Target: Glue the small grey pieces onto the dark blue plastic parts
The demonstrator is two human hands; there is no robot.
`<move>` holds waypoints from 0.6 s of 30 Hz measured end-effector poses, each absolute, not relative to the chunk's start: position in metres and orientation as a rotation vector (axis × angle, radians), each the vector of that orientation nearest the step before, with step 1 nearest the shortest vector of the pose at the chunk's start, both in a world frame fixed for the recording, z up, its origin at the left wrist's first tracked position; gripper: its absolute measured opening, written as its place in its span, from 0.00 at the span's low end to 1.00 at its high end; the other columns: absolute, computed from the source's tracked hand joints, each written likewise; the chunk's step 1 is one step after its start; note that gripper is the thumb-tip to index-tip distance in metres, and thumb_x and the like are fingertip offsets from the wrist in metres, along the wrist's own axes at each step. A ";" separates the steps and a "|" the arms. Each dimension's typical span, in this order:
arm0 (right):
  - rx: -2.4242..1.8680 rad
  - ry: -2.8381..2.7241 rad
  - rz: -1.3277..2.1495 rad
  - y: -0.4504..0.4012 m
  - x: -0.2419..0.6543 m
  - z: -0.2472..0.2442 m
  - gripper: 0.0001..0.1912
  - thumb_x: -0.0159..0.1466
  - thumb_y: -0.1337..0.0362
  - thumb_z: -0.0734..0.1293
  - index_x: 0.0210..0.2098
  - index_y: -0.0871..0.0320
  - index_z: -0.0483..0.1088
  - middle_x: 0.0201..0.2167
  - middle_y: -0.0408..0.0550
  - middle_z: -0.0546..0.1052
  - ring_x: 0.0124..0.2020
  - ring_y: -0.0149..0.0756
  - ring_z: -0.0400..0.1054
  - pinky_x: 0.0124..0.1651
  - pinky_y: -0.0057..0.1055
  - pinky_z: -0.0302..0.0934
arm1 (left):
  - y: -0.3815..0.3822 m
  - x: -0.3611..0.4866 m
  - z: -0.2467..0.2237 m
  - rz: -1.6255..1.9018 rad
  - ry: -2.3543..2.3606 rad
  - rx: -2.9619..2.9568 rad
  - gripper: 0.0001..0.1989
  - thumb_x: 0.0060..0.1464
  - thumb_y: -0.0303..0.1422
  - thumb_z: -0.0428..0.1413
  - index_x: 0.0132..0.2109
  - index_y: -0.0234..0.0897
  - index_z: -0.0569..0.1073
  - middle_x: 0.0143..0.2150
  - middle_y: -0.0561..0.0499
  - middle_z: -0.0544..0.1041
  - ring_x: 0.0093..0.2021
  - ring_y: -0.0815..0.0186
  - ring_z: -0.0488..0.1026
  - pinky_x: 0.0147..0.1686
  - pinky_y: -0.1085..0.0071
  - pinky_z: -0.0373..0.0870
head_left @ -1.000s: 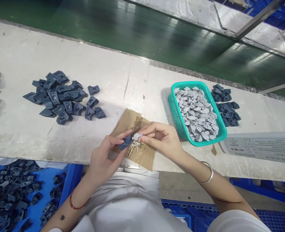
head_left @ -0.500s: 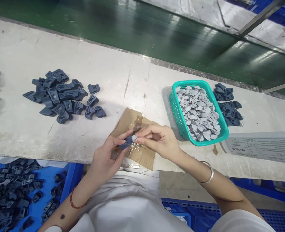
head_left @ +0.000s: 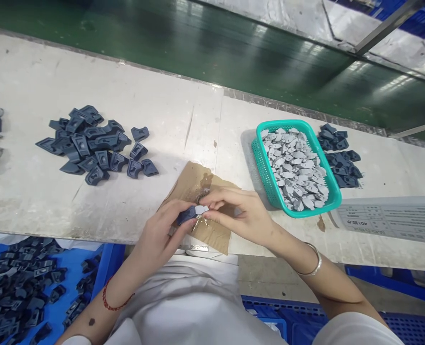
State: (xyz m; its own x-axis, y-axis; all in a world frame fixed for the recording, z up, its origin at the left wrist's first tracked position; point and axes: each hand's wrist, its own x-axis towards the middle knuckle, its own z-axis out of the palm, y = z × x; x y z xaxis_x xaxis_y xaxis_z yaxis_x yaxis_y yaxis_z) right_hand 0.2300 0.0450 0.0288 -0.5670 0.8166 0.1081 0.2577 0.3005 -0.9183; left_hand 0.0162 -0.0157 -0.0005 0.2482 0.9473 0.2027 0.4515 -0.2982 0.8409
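Observation:
My left hand is closed, holding a dark blue-grey moulded part between thumb and fingers. A small light grey piece sits against the right end of that part. My right hand has its thumb and fingertips closed at the light grey piece's outer end. Inside its curled fingers a small greyish patch shows, too hidden to name. Both hands are over a brown sheet of cardboard stained with shiny wet-looking patches.
A green basket of light grey pieces stands to the right, with dark parts behind it. A loose pile of dark parts lies left. Below it is a blue bin of dark parts. A labelled box is at right.
The light grey piece shows more fully at the end of the dark part. My right hand's fingers have spread a little, and my left hand has turned slightly around the part.

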 end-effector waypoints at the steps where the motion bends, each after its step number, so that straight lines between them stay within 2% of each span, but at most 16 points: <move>1: -0.963 -2.028 1.240 0.045 0.231 0.030 0.06 0.67 0.61 0.71 0.42 0.55 0.78 0.36 0.47 0.82 0.35 0.33 0.75 0.39 0.30 0.72 | -0.016 0.017 -0.001 0.972 1.271 1.882 0.11 0.65 0.27 0.54 0.53 0.41 0.70 0.45 0.48 0.79 0.45 0.63 0.78 0.44 0.71 0.74; 11: -0.890 -2.095 1.337 0.045 0.231 0.033 0.06 0.69 0.61 0.69 0.37 0.56 0.76 0.36 0.48 0.81 0.36 0.36 0.74 0.40 0.32 0.69 | -0.016 0.016 0.001 1.003 1.216 1.934 0.11 0.64 0.25 0.55 0.52 0.39 0.71 0.42 0.47 0.79 0.42 0.64 0.78 0.41 0.71 0.75; 18: -0.769 -2.215 1.240 0.050 0.238 0.050 0.07 0.69 0.60 0.69 0.43 0.56 0.77 0.39 0.49 0.81 0.40 0.38 0.76 0.44 0.34 0.70 | -0.017 0.015 0.006 0.996 1.157 1.969 0.14 0.64 0.25 0.53 0.54 0.42 0.69 0.44 0.48 0.79 0.44 0.63 0.78 0.42 0.70 0.74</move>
